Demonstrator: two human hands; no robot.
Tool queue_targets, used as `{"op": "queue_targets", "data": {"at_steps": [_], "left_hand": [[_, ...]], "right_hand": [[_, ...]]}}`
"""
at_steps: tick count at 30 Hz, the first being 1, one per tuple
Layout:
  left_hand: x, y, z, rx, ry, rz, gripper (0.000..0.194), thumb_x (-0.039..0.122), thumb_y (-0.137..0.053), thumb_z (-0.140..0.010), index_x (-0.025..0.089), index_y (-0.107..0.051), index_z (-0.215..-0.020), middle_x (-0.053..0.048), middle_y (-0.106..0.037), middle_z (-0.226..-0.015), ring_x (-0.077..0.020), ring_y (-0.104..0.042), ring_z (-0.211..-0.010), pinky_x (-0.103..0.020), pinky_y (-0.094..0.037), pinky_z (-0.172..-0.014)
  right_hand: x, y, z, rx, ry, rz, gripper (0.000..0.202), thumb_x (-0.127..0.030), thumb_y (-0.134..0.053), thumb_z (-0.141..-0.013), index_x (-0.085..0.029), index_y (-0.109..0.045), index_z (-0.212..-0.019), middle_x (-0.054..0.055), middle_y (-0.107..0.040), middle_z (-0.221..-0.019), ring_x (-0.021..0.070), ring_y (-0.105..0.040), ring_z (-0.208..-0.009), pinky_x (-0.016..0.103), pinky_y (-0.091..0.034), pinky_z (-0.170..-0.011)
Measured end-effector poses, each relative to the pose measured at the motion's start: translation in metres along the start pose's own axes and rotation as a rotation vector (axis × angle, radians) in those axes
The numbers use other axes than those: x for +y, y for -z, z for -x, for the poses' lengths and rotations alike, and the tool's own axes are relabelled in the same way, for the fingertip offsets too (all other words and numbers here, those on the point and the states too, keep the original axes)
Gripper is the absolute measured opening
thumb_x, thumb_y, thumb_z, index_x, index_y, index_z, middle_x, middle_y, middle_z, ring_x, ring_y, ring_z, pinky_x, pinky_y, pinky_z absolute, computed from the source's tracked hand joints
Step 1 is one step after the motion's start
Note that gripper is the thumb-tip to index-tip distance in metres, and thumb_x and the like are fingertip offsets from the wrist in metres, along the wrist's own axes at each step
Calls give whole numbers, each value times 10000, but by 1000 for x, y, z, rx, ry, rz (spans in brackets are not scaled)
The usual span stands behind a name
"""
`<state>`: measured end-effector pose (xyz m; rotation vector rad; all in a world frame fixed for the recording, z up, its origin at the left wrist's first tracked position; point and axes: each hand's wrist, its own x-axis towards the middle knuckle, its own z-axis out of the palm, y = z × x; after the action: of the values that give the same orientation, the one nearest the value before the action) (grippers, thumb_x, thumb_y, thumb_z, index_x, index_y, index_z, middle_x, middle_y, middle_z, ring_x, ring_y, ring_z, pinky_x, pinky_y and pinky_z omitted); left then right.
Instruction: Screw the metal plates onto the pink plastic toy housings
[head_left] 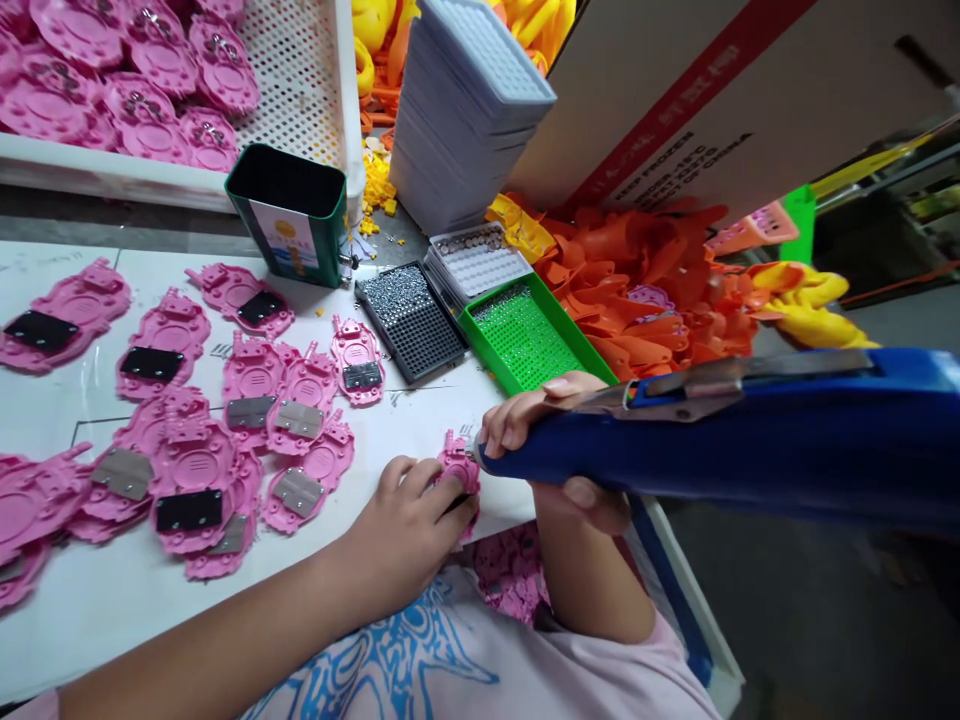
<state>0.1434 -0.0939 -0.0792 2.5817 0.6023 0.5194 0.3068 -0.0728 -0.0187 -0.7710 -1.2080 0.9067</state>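
Observation:
My right hand (555,425) is wrapped round a blue electric screwdriver (750,435), its body stretching off to the right. The driver's tip meets the upper end of a small pink plastic part (459,458) at the table's near edge. Over that part bends my left hand (412,520), fingers gripping it and hiding much of its lower half. Beyond my hands lie a black perforated tray (420,335) of small screws and a green tray (540,345) also holding small metal screws. One pink casing (358,365) with a dark plate rests beside the black tray.
Several pink casings (187,465) with black or silver plates cover the left of the white table. A dark green tin (300,255) stands behind them, near a white crate (300,85) of pink parts. Stacked white trays (457,130), orange pieces (637,290) and a carton (675,100) fill the back.

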Motion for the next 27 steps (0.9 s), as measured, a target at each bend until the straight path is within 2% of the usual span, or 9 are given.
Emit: {"op": "queue_targets", "data": {"at_steps": [3, 8, 11, 15, 17, 20, 22, 24, 27], "left_hand": [[0, 1, 0, -9, 7, 5, 296, 248, -574, -848, 224, -599, -1142, -66, -611, -1173, -259, -457, -1044, -430, -328, -838], [-1, 2, 1, -9, -7, -15, 284, 245, -527, -887, 214, -589, -1162, -71, -624, -1155, -254, -468, -1024, -428, -341, -848], [3, 1, 1, -21, -41, -24, 291, 269, -529, -893, 192, -580, -1169, -84, -637, -1114, -258, -493, -1031, -443, -350, -892], [16, 4, 2, -199, -225, 85, 508, 434, -577, -851, 195, -482, -1288, -101, -585, -1242, -260, -488, -1168, -473, -325, -1008], [19, 8, 4, -211, -284, 90, 499, 424, -556, -866, 210, -466, -1308, -94, -559, -1308, -247, -475, -1223, -455, -309, -1041], [8, 27, 12, 5, -108, -109, 307, 197, -487, -897, 220, -576, -1190, -83, -622, -1247, -268, -501, -1207, -488, -301, -1015], [-7, 47, 18, 109, 73, -280, 355, 57, -442, -851, 207, -634, -1109, -106, -648, -1202, -310, -531, -1157, -515, -344, -917], [-26, 68, 25, 141, 257, -424, 416, 9, -428, -790, 191, -654, -1088, -142, -634, -1212, -390, -510, -1152, -571, -346, -857], [-52, 89, 37, 82, 363, -564, 364, 62, -449, -784, 181, -665, -1052, -168, -612, -1221, -460, -454, -1171, -627, -335, -828]], "right_hand": [[2, 1, -2, -25, 6, -7, 385, -423, -663, -697, -270, -589, -1042, -16, -599, -650, 158, -565, -515, 316, -483, -493], [3, 7, -4, 70, -84, -61, 333, -454, -678, -633, -245, -612, -883, -23, -603, -606, 162, -572, -491, 317, -483, -486], [-6, 12, -5, 117, -73, -71, 278, -453, -635, -639, -232, -621, -806, -11, -594, -595, 162, -571, -501, 321, -484, -505], [-29, 22, -12, 252, 59, -56, 180, -384, -571, -640, -237, -617, -733, -4, -591, -577, 155, -550, -476, 318, -471, -498], [-39, 30, -19, 317, 98, -29, 146, -349, -548, -632, -237, -605, -705, -2, -591, -571, 158, -548, -472, 321, -468, -493], [-43, 44, -30, 402, 108, 43, 170, -337, -553, -624, -244, -593, -760, -12, -592, -574, 153, -558, -484, 304, -464, -489], [-36, 56, -39, 497, 129, 88, 205, -330, -554, -621, -238, -578, -802, -27, -584, -566, 138, -554, -477, 278, -455, -481], [-25, 66, -49, 597, 161, 129, 205, -338, -553, -629, -224, -553, -799, -42, -565, -548, 123, -546, -451, 255, -441, -458], [-6, 79, -64, 658, 170, 183, 188, -357, -574, -647, -217, -515, -758, -56, -549, -534, 123, -549, -417, 250, -440, -424]]}}
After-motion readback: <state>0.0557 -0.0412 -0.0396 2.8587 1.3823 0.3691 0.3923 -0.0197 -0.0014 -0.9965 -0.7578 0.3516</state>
